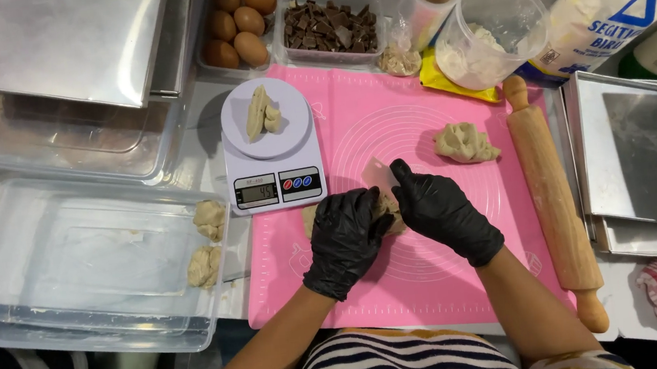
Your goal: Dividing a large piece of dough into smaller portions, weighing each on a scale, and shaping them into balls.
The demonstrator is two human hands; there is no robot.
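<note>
On the pink mat (434, 279), the gloved left hand (346, 239) presses down on a dough lump (311, 216), while the right hand (439, 210) grips a thin scraper (377, 175) over it. Behind them, dough pieces (262, 114) lie on the white scale (272, 146), and a rolling pin (554, 195) rests along the mat's right edge.

A beige lump of dough (386, 213) lies on the pink mat, mostly hidden under both gloved hands. A pale translucent scraper (378, 176) stands upright, pressed into it.
</note>
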